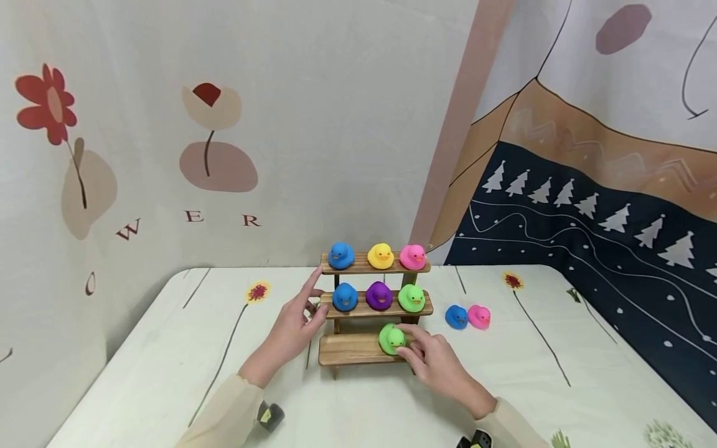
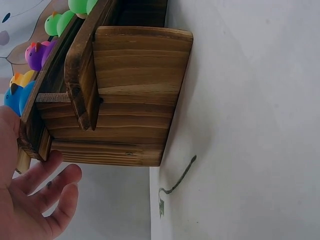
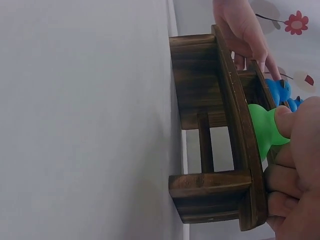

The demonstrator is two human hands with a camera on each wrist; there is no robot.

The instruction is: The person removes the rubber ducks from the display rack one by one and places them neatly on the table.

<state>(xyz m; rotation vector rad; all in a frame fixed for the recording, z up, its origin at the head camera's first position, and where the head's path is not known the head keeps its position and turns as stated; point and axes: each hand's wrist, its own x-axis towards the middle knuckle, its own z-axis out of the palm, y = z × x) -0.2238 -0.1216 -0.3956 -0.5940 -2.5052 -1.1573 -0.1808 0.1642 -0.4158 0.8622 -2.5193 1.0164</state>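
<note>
Green duck (image 1: pixel 391 340) pinched at the bottom shelf (image 1: pixel 347 350)

From my station I see the right hand (image 1: pixel 439 368) narrowed on that duck, thumb and fingers gripping its side; I cannot tell whether its base bears on the wood. The left hand (image 1: pixel 294 323) is spread fairly wide, touching the left end of the wooden stand (image 1: pixel 358 315). Farther out than the right hand, I count a blue duck (image 1: pixel 344 297), a purple duck (image 1: pixel 379 295) and a second green duck (image 1: pixel 411 298) on the middle shelf, with another blue duck (image 1: pixel 340 256), a yellow duck (image 1: pixel 381 256) and a pink duck (image 1: pixel 412 257) above. Just beyond the right hand, a loose blue duck (image 1: pixel 456 317) and a loose pink duck (image 1: pixel 479 317) sit side by side on the tabletop (image 1: pixel 493 361).
</note>
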